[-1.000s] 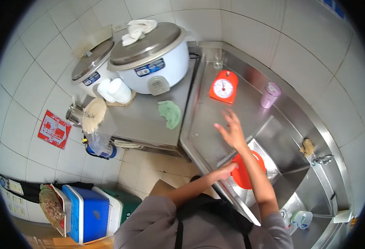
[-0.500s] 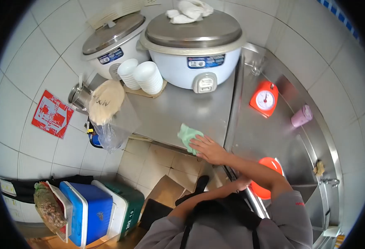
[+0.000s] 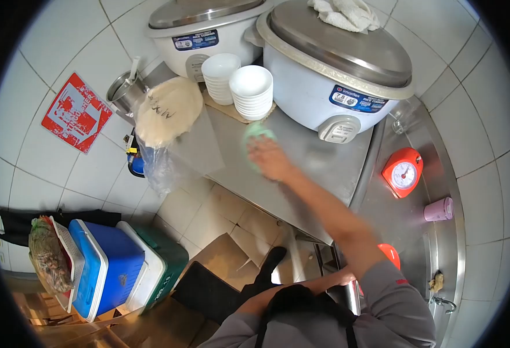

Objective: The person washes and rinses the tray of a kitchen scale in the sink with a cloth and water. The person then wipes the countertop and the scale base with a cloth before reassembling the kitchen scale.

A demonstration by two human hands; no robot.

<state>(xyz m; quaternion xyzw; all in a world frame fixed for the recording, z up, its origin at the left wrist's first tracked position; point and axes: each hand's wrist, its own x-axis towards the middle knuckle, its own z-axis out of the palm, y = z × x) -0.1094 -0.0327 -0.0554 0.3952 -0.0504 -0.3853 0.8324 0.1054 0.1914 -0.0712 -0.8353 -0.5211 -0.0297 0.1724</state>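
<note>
I have the right hand (image 3: 267, 158) laid over the green cloth (image 3: 258, 130) on the table (image 3: 337, 167); whether it clenches, I cannot tell. The cloth shows beyond it, toward the white bowls (image 3: 252, 100); the left hand (image 3: 346, 276), well apart, is unreadable.
</note>
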